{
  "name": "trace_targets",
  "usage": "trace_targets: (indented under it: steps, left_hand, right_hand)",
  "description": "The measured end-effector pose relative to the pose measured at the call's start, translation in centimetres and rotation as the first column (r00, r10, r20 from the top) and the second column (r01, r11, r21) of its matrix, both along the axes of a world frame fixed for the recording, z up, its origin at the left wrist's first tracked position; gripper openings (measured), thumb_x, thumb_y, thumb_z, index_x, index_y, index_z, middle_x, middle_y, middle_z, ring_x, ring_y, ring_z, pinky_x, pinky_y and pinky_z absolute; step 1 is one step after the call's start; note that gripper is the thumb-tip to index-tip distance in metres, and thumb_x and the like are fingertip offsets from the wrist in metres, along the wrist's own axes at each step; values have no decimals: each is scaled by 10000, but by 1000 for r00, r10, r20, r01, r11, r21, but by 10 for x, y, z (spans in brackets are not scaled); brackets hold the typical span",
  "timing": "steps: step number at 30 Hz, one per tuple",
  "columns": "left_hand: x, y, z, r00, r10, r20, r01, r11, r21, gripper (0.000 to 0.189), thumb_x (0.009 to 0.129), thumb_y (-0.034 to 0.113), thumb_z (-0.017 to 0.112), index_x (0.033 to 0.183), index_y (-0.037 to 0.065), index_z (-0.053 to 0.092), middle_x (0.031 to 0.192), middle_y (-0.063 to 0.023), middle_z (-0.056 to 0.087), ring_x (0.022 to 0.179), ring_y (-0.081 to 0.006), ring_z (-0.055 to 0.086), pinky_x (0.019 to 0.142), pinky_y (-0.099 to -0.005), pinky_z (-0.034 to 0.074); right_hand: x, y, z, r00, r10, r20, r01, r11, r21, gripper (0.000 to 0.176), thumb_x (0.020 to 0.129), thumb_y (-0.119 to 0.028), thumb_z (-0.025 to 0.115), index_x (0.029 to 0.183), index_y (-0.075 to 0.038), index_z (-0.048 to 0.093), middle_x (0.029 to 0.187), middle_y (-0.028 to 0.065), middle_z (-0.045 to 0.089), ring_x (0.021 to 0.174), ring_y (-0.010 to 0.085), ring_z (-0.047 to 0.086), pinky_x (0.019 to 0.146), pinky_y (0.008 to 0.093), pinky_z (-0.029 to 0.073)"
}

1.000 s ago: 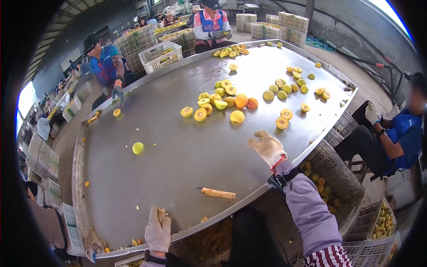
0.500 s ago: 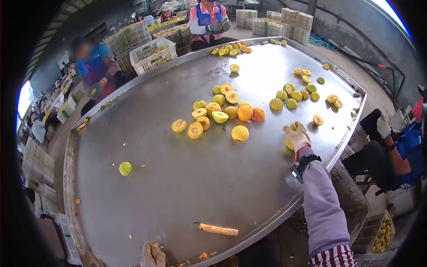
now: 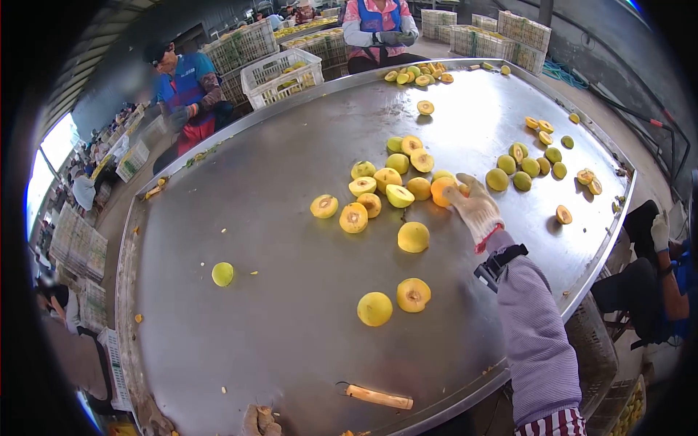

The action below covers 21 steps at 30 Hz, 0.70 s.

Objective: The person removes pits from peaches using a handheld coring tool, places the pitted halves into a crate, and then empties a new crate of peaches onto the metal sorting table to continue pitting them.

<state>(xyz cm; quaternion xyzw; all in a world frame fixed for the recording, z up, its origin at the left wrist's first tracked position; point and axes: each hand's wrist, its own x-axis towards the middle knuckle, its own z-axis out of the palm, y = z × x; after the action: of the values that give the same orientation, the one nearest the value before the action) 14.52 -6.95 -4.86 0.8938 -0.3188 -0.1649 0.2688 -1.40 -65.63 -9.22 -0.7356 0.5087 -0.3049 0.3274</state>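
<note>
My right hand [image 3: 476, 207], in a pale knitted glove, reaches over the table with its fingers closed around an orange peach at the right end of the middle cluster. Another orange peach [image 3: 440, 192] touches its fingertips. Left of it lie yellow and green peaches, some cut, such as a peach half [image 3: 353, 218] with its pit showing. Nearer me are a cut peach [image 3: 414, 295] and a round yellow one [image 3: 374, 309]. At the bottom edge my gloved left hand [image 3: 260, 420] shows only curled fingers; their contents are hidden. A wooden-handled tool with a wire loop [image 3: 379, 397] lies nearby.
The metal table [image 3: 291, 291] has a raised rim. More peaches [image 3: 531, 166] lie at right and at the far edge. One green peach [image 3: 222, 274] is at left. Co-workers sit around the table. White crates [image 3: 283, 76] stand behind it, with hoses along the wall.
My right hand has moved left from the right side to the middle cluster, onto an orange peach. Two peach pieces now lie on the near middle of the table. The view has shifted left.
</note>
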Motion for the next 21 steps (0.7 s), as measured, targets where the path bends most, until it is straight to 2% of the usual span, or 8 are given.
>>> trace_targets:
  steps: [4,6,7,11,14,18,20,21]
  left_hand:
    - [5,1,-6,1000,11,-16,-11,1000,19,523,984,326,589,1356,-31,504,1163,-197,654,1073,-351,627,948,-415,491]
    - [5,3,-7,999,38,-24,-38,999,19,524,983,312,589,1368,-31,494,1178,-199,650,1092,-348,624,961,-413,487]
    - [5,1,-7,999,36,-32,-35,999,29,533,980,308,594,1377,-31,489,1184,-201,650,1096,-348,623,964,-414,486]
    - [5,1,-10,998,45,-36,-45,999,27,560,969,302,613,1397,-31,476,1200,-208,647,1106,-354,622,971,-416,486]
    - [5,4,-12,998,55,-15,-54,997,46,579,961,300,625,1405,-36,466,1193,-210,648,1088,-359,628,956,-418,497]
    - [4,3,-11,998,51,37,-52,998,28,580,958,307,629,1406,-26,472,1188,-213,652,1082,-359,635,932,-424,508]
    - [5,6,-10,997,74,10,-75,994,82,577,949,315,636,1413,7,480,1147,-205,670,1035,-354,659,875,-432,527]
    - [6,6,-10,996,85,15,-86,993,79,577,949,315,636,1413,7,480,1147,-205,670,1035,-354,659,875,-432,527]
  right_hand:
    - [37,-30,4,987,-133,-85,139,987,75,759,839,-580,662,1412,-100,531,1437,132,538,1343,324,478,1104,370,395]
    - [55,-29,6,908,-101,-406,121,992,23,755,828,-609,642,1415,-147,534,1458,125,517,1363,306,451,1124,378,377]
    - [58,-23,16,860,-8,-510,1,1000,-14,747,810,-620,634,1404,-177,547,1438,122,533,1354,309,451,1126,396,369]
    - [69,-6,3,893,195,-406,-247,966,-81,700,794,-588,652,1365,-188,583,1376,125,576,1317,327,472,1107,408,383]
    - [86,48,11,851,386,-357,-444,891,-95,648,800,-530,675,1340,-181,594,1360,126,581,1348,337,437,1130,412,356]
    - [104,130,25,625,669,-402,-762,635,-129,600,826,-446,688,1352,-176,587,1361,132,573,1340,337,456,1135,432,366]
    - [114,152,32,361,860,-360,-910,409,65,606,838,-462,684,1352,-155,585,1362,133,572,1340,347,459,1141,439,362]
    - [117,162,41,380,902,-207,-888,418,191,594,846,-462,693,1325,-124,595,1348,133,581,1345,343,457,1140,451,360]
